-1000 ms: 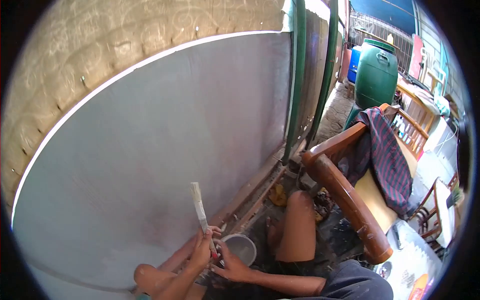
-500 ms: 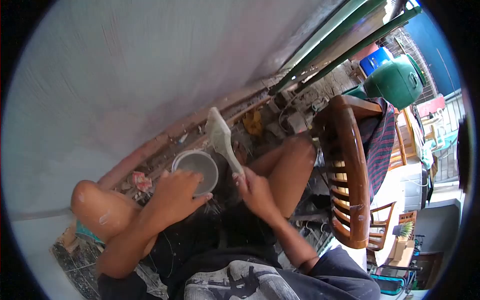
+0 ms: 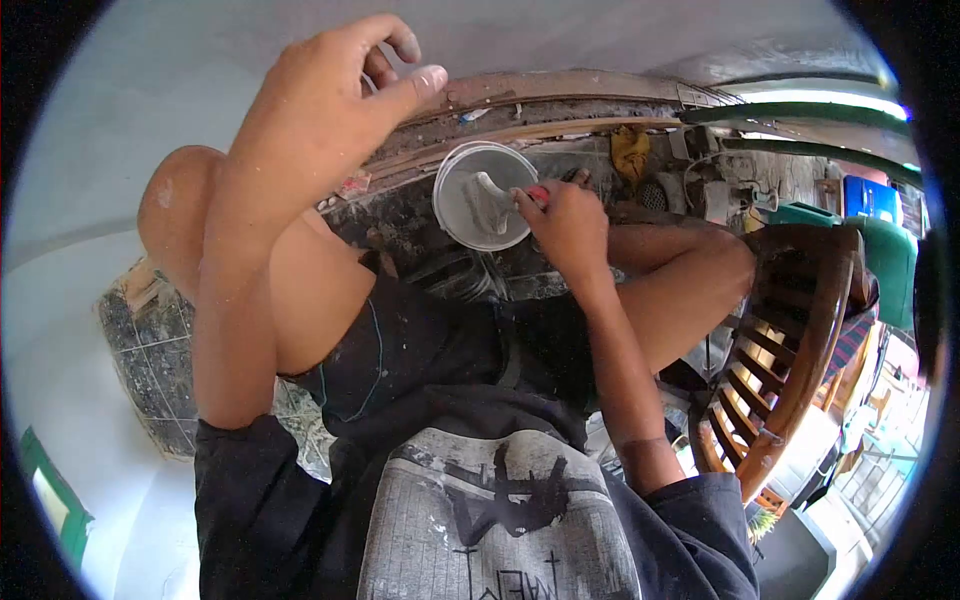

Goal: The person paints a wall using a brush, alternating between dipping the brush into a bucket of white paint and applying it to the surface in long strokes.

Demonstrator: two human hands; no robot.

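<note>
My right hand is closed round the red-marked handle of a pale brush-like tool, whose whitish head is inside the white bucket. Greyish material coats the inside of that bucket, which stands on the dirty floor between my legs. Raised in front of the wall, up and left of the bucket, is my left hand. Its fingers are curled with the thumb apart, and nothing shows between them.
A wooden slatted chair stands at the right, close to my knee. Behind it are green containers and a blue box. Wooden strips and a yellow bag lie along the wall base.
The tool has gone from upright above the floor down into the bucket. My left hand has left the bucket's rim and risen up and left. The view has turned.
</note>
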